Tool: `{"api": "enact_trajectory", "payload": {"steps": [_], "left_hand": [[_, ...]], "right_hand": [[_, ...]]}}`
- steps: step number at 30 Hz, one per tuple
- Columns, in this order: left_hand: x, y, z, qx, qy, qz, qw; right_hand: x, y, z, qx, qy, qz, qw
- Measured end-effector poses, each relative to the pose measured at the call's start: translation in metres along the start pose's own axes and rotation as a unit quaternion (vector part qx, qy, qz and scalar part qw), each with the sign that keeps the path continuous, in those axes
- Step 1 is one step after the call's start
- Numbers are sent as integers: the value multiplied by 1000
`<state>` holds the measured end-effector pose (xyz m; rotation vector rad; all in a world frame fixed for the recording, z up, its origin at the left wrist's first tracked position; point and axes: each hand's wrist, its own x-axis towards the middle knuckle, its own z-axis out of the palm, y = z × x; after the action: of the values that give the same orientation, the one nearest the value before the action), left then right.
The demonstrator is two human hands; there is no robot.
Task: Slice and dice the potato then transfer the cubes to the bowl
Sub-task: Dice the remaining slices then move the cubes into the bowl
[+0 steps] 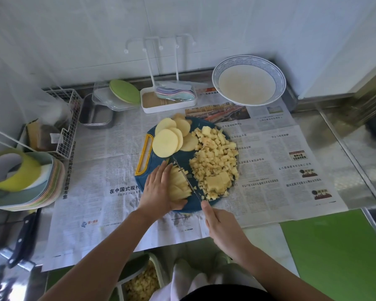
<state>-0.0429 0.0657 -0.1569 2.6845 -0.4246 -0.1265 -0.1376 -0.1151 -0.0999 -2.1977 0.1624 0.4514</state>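
A round blue cutting board point(182, 164) with a yellow handle lies on newspaper. Round potato slices point(169, 137) are stacked at its far left. A heap of potato cubes point(213, 161) covers its right half. My left hand point(159, 190) presses down on a bunch of potato strips point(179, 184) at the board's near left. My right hand point(221, 229) grips a knife point(186, 178) whose blade runs along the right side of the strips. A white bowl with a blue rim point(249, 80) stands at the back right.
A stack of plates with a yellow cup point(20, 181) sits at the left, a wire rack point(61, 124) behind it. A white tray with spoons point(167, 98) stands behind the board. Another knife point(24, 235) lies at the near left. A container of cubes point(141, 281) sits below.
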Motion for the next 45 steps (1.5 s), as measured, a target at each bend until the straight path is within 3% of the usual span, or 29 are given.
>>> {"api": "enact_trajectory", "payload": {"steps": [7, 19, 28, 39, 45], "left_hand": [[-6, 3, 6, -47, 57, -4, 997], [-5, 3, 2, -65, 63, 10, 996], [-2, 0, 5, -61, 46, 7, 997], [0, -2, 5, -50, 27, 3, 998], [1, -2, 6, -46, 33, 6, 998]], "right_hand": [[-6, 1, 1, 1, 1, 0, 1000], [-1, 8, 8, 78, -19, 43, 996], [5, 0, 14, 25, -28, 67, 997], [14, -4, 16, 50, -58, 124, 989], [23, -11, 17, -2, -56, 141, 988]]}}
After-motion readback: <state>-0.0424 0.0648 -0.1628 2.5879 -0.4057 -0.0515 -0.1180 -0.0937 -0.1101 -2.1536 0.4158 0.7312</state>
